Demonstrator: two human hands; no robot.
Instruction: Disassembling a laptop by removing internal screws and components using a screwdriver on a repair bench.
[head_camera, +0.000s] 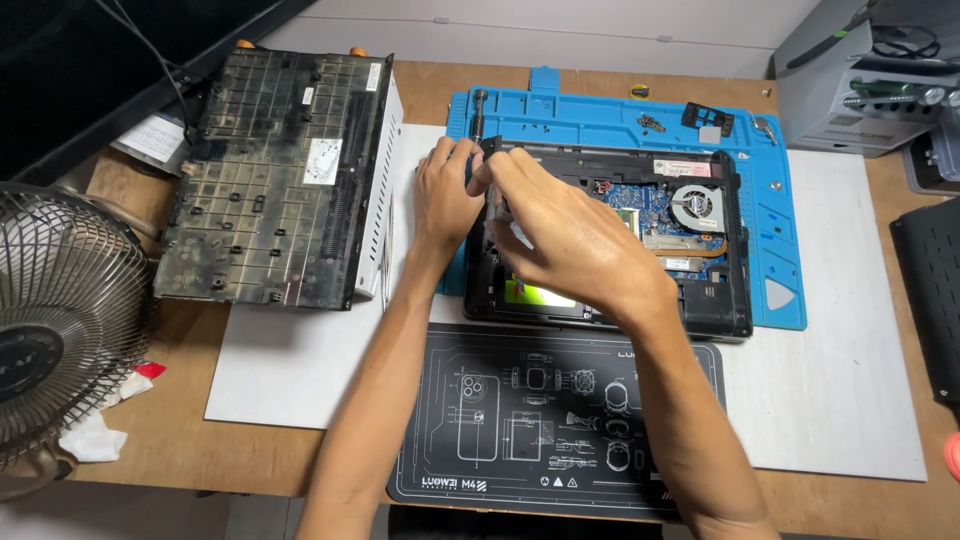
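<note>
An opened black laptop base (735, 300) lies on a blue repair mat (600, 112), its blue circuit board and round fan (697, 207) exposed. My left hand (445, 195) and my right hand (560, 235) meet at the laptop's rear left corner. Both pinch a small dark part (491, 147) there; the fingers hide most of it. A yellow-green patch (535, 294) shows inside the base under my right wrist.
A removed dusty keyboard panel (275, 180) rests on a white box at the left. A black printed mat (520, 420) lies in front, a wire fan (55, 320) at the far left. Loose screws and a black bracket (708, 116) sit on the blue mat. Grey equipment (860, 80) stands back right.
</note>
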